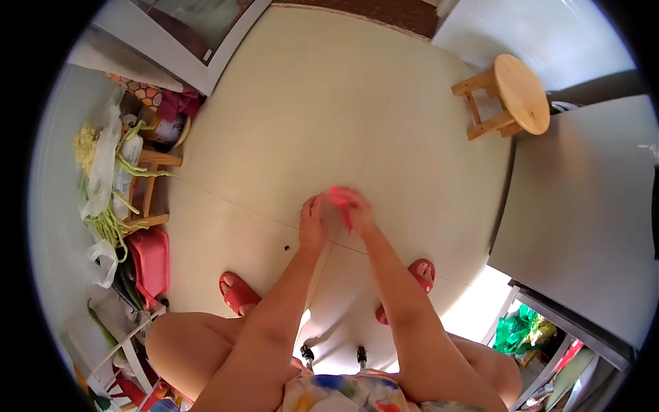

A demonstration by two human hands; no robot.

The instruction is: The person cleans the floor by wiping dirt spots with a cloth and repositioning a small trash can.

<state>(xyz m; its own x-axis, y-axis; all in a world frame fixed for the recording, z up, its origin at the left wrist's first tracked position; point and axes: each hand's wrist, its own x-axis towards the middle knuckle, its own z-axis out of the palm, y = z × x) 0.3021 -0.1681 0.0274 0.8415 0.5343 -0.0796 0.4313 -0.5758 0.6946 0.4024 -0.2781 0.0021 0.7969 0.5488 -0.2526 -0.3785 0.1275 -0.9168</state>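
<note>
The right fingers (359,201) hold what seems a pink cloth (338,195).

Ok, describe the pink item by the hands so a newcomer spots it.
Start on the pale floor. Just beyond the red slippers, find the right hand. The blurred item under it is pinker than the slippers and worn on no foot.

Round-topped stool (523,94), red tub (152,259)
</note>
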